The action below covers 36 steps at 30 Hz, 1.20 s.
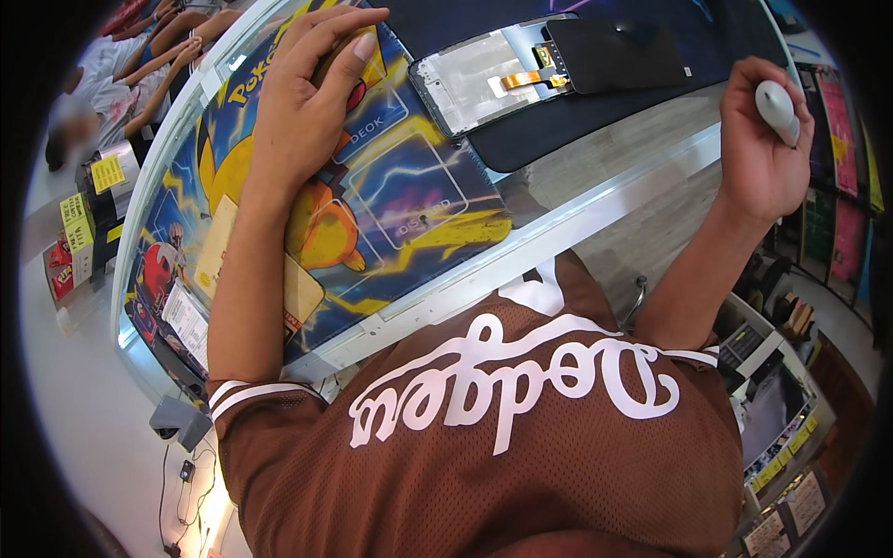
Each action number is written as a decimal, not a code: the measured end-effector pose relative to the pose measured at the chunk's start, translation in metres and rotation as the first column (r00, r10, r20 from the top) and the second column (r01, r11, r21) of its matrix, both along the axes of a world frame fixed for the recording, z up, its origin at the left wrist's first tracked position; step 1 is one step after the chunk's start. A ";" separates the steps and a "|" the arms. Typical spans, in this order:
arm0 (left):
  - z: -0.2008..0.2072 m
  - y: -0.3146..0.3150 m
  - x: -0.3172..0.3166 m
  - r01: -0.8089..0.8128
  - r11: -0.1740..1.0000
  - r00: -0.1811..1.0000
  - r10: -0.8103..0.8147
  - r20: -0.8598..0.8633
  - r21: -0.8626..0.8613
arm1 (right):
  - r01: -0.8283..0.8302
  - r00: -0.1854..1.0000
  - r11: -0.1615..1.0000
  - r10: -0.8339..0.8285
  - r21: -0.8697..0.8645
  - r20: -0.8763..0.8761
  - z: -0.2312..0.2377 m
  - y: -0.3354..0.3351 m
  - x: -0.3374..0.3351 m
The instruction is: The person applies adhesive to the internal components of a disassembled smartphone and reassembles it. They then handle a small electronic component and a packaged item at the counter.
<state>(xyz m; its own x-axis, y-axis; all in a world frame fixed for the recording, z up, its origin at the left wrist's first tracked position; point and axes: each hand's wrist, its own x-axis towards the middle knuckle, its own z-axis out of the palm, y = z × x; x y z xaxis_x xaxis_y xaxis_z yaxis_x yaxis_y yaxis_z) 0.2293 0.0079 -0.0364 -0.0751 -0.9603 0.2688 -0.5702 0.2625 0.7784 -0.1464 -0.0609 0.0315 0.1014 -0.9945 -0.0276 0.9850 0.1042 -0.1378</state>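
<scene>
Smartphone frame (465,88) lies flat at top centre, right end beneath a black panel (619,60), perhaps sparing the ribbon cable (526,82), the left hand (312,102), fingers loosely open, over the playmat (409,172), the right hand (758,163) gripping a pale-grey tool (776,107), upper right.

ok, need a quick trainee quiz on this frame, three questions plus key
1. Which hand grips the light-grey tool?
2. Fill in: the orange ribbon cable lies across part of the silver panel, beside the ___ panel.
3. True or false: the left hand grips the silver panel.

Key:
1. The right hand.
2. Black.
3. False; it lies over the colourful mat.
</scene>
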 end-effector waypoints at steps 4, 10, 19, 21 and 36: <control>-0.007 -0.003 0.005 -0.019 0.998 1.000 0.021 0.018 -0.059 | 0.077 0.996 0.997 -0.076 0.012 -0.055 -0.020 0.014 -0.023; 0.002 -0.001 -0.003 -0.021 0.999 0.999 0.022 0.035 -0.033 | -0.018 0.998 0.999 0.016 -0.030 -0.057 -0.033 0.037 -0.013; 0.015 0.005 -0.012 -0.058 0.987 0.985 0.080 0.150 -0.149 | 0.106 0.994 0.994 -0.105 0.016 -0.037 -0.033 0.022 0.003; 0.022 0.007 -0.020 -0.061 0.993 0.983 0.078 0.166 -0.103 | 0.117 0.992 0.993 -0.118 -0.032 -0.042 -0.030 0.022 -0.003; 0.099 -0.037 -0.133 0.115 0.993 0.872 -0.117 0.475 0.033 | 0.067 0.996 0.998 -0.067 -0.004 -0.063 -0.061 -0.018 -0.084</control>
<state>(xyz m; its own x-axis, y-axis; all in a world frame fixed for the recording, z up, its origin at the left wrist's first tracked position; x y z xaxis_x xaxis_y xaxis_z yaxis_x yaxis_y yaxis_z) 0.0959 -0.0292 0.0624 -0.3040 -0.9375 0.1695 -0.8369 0.3478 0.4226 -0.2304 -0.0792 -0.0295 0.0324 -0.9990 -0.0296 0.9791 0.0376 -0.1998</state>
